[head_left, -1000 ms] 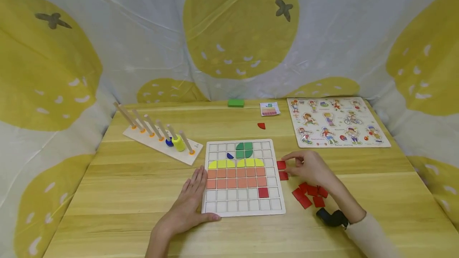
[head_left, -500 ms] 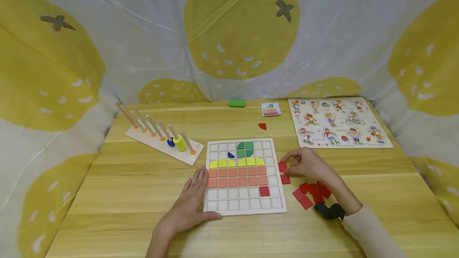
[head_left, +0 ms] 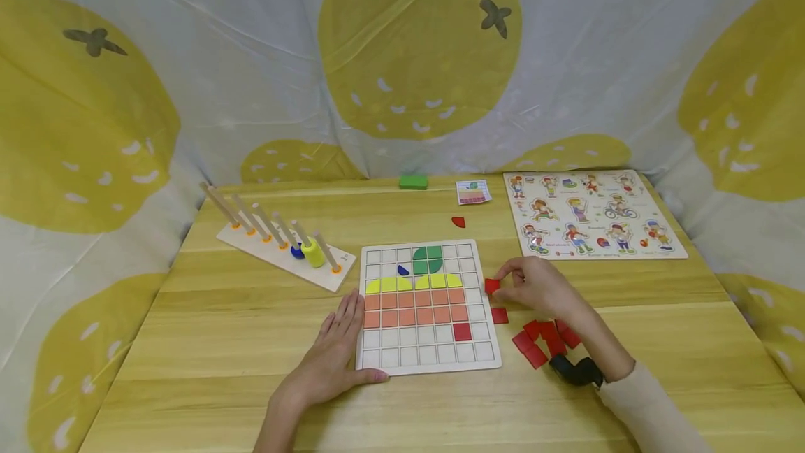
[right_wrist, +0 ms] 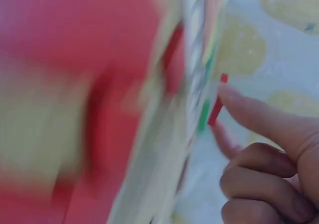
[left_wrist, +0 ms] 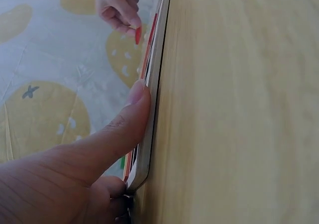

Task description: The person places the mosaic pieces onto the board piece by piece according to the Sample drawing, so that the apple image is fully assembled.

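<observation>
Your right hand (head_left: pixel 536 289) pinches a red tile (head_left: pixel 492 286) — raised near the right edge of the board (head_left: pixel 409 338) | your left hand (head_left: pixel 336 348), fingers extended, touches its left edge — thumb at near-left corner

Cloth backdrop (head_left: pixel 264 54): white, creased, wrapping from 9 o'clock through 12 to 3.
Yellow fruit prints (head_left: pixel 421 40): a large one at 12, others cut by the view's edges near 10, 2, 8 and 4 o'clock.
Tabletop (head_left: pixel 207 369): pale wood grain, broadest toward 6 o'clock.
Light: soft, fairly even.
Right wrist view: blurred; patterned fabric (right_wrist: pixel 289 45) at 2 o'clock is probably the same cloth.
</observation>
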Demonstrator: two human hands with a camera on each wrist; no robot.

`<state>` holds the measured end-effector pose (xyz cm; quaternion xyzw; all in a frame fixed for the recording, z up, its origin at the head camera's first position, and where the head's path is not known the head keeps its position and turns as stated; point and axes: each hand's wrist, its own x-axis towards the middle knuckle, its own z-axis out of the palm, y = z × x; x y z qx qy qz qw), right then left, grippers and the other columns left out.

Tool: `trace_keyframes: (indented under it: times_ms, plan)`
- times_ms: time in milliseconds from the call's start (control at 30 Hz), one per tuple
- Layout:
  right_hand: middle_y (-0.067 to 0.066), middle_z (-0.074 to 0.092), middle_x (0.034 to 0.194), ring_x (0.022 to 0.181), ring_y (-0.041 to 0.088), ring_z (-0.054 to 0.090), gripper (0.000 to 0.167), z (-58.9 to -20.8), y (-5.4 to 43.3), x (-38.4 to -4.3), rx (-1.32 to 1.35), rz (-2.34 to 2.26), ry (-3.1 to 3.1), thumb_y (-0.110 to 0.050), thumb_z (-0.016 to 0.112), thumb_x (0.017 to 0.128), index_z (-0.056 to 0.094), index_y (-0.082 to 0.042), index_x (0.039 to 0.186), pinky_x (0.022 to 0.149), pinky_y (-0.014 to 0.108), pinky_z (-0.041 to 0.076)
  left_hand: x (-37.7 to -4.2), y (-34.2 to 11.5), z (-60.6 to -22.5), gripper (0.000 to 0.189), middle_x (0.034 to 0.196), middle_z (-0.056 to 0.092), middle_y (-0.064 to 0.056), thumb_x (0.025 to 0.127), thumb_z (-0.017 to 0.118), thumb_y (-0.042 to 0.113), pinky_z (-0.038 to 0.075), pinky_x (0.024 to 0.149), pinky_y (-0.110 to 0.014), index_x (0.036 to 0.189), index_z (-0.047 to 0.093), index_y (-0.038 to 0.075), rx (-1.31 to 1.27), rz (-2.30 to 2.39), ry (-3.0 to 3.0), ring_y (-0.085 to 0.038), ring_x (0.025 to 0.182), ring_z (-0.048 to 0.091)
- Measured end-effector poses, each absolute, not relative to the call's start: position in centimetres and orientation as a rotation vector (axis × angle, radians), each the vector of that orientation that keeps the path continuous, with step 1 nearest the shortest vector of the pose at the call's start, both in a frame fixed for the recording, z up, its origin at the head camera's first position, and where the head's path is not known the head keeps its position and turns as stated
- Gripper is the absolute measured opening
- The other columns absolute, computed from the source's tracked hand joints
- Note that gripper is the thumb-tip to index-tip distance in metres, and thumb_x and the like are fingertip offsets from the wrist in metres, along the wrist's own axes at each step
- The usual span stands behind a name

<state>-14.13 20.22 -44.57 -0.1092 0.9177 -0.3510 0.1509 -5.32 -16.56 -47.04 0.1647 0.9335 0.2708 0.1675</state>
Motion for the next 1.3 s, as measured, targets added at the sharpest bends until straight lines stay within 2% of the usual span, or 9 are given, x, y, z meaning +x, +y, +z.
trace_keyframes:
  times_ms: [200,367,533,667,900,1033,1133,1300]
  plan:
    - [-0.007,0.038,0.06,0.056,0.008,0.035,0.02,-44.1,15.9,-11.7,-0.548,-1.012,2.553,-0.023,0.089,0.081,0.077,-0.015,0.094,0.052,0.02,0.025,-5.3,-16.7,-47.1,0.127,0.174,-0.005,-0.018,0.083,0.078,0.06,0.004,0.131,-0.061,0.164,0.002,-0.002,0.46,0.786,2.642,-0.036,0.163,-0.003]
    - [-0.008,0.05,0.064,0.065,0.01,0.045,0.02,-44.6,13.7,-10.5,-0.542,-0.899,2.606,-0.021,0.093,0.076,0.077,-0.017,0.088,0.059,0.021,0.03,-5.4,-16.7,-47.3,0.127,0.174,-0.006,-0.017,0.083,0.078,0.06,0.003,0.131,-0.061,0.164,0.002,-0.002,0.462,0.785,2.638,-0.036,0.163,-0.003]
    - [-0.01,0.06,0.07,0.072,0.012,0.049,0.022,-45.1,13.3,-10.4,-0.492,-0.881,2.629,-0.022,0.094,0.074,0.076,-0.019,0.086,0.063,0.023,0.036,-5.4,-16.7,-47.4,0.127,0.174,-0.006,-0.017,0.083,0.078,0.06,0.004,0.131,-0.061,0.164,0.002,-0.002,0.464,0.779,2.64,-0.036,0.163,-0.003]
    - [-0.01,0.072,0.084,0.079,0.011,0.052,0.02,-45.5,13.6,-10.5,-0.514,-0.959,2.581,-0.021,0.094,0.075,0.08,-0.02,0.09,0.065,0.023,0.039,-5.4,-16.7,-47.4,0.128,0.174,-0.006,-0.017,0.083,0.078,0.06,0.004,0.131,-0.061,0.164,0.002,-0.002,0.46,0.778,2.641,-0.036,0.163,-0.003]
    - [-0.009,0.077,0.086,0.075,0.007,0.051,0.019,-45.7,13.2,-10.4,-0.577,-0.953,2.636,-0.017,0.093,0.075,0.083,-0.019,0.091,0.063,0.02,0.036,-5.3,-16.7,-47.4,0.127,0.174,-0.006,-0.017,0.083,0.078,0.061,0.004,0.131,-0.061,0.164,0.003,-0.002,0.453,0.784,2.64,-0.036,0.163,-0.003]
    - [-0.012,0.068,0.072,0.068,0.005,0.047,0.021,-45.5,13.0,-10.0,-0.558,-0.925,2.659,-0.017,0.094,0.074,0.084,-0.019,0.093,0.059,0.018,0.031,-5.3,-16.7,-47.3,0.127,0.174,-0.005,-0.017,0.083,0.079,0.06,0.003,0.131,-0.061,0.164,0.003,-0.001,0.448,0.799,2.638,-0.035,0.163,-0.003]
    - [-0.012,0.048,0.059,0.058,0.004,0.038,0.025,-45.0,13.7,-9.7,-0.578,-0.919,2.632,-0.02,0.092,0.077,0.084,-0.02,0.101,0.055,0.019,0.023,-5.3,-16.7,-47.3,0.126,0.174,-0.005,-0.017,0.083,0.078,0.06,0.003,0.131,-0.06,0.164,0.003,-0.001,0.449,0.8,2.639,-0.035,0.163,-0.003]
    - [-0.011,0.034,0.057,0.053,0.002,0.031,0.028,-43.8,17.7,-9.6,-0.555,-1.0,2.59,-0.022,0.085,0.085,0.081,-0.016,0.112,0.051,0.019,0.023,-5.3,-16.7,-47.3,0.126,0.174,-0.006,-0.016,0.084,0.078,0.06,0.003,0.131,-0.059,0.164,0.001,0.0,0.447,0.797,2.634,-0.034,0.163,-0.003]
